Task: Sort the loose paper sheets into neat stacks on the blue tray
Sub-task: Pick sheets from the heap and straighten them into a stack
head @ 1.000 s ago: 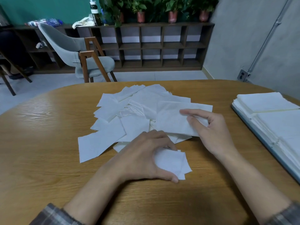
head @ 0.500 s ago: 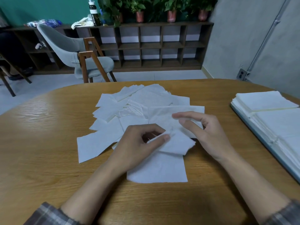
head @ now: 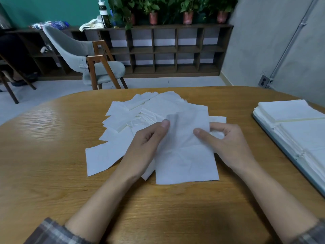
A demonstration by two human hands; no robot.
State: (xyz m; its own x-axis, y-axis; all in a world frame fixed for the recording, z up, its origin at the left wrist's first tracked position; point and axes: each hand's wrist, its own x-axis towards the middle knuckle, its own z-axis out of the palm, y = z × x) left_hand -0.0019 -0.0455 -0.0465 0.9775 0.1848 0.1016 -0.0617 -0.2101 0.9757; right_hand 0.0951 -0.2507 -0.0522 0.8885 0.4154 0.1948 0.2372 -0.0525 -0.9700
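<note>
Head view: the left hand [head: 146, 143] and right hand [head: 226, 145] each pinch a thin white paper sheet [head: 184, 155] (thumbs in front) above the oval wooden table [head: 52, 173]. A loose white sheet pile [head: 140, 111] lies just beyond, and stacked sheets [head: 290, 111] sit on the blue tray [head: 290, 154] at right.

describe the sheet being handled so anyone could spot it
On the wooden table, find the scattered pile of white paper sheets at its middle. The held sheet lies nearest the person, pinched by the left hand and right hand, top lifted while neighbours lie flat.
</note>
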